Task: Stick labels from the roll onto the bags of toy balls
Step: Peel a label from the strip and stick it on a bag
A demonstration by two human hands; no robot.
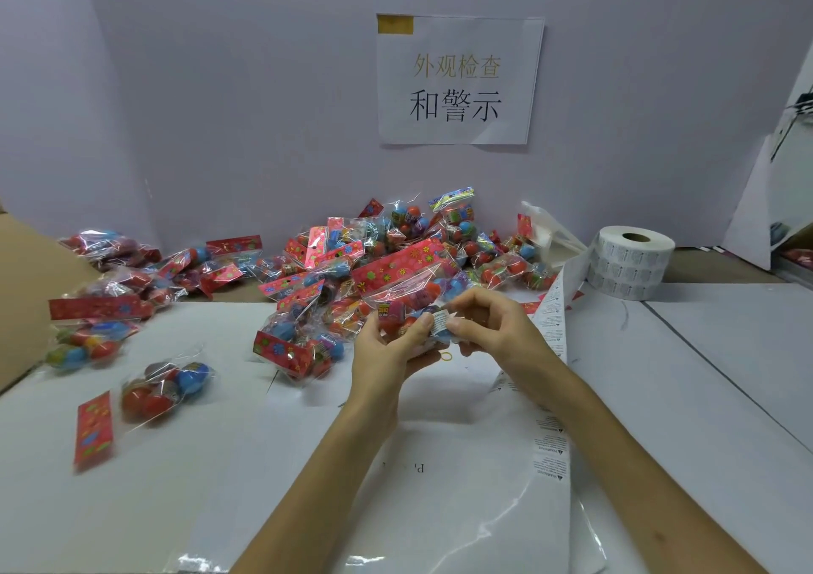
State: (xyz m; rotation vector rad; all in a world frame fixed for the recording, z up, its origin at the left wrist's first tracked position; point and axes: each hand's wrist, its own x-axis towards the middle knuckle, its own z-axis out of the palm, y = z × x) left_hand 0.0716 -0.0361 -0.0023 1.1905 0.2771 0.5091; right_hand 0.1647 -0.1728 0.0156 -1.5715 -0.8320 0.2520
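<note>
Left of the label roll (629, 265), I see the left hand (382, 353) gripping a bag of toy balls (409, 292), fingers curled under its lower end. The right hand (488, 323), nearer the roll, pinches a small white label (438, 323) between thumb and forefinger against that bag. From the roll a printed strip (556, 309) trails past the right forearm. Further left of the roll lies a pile of bags (334, 257).
</note>
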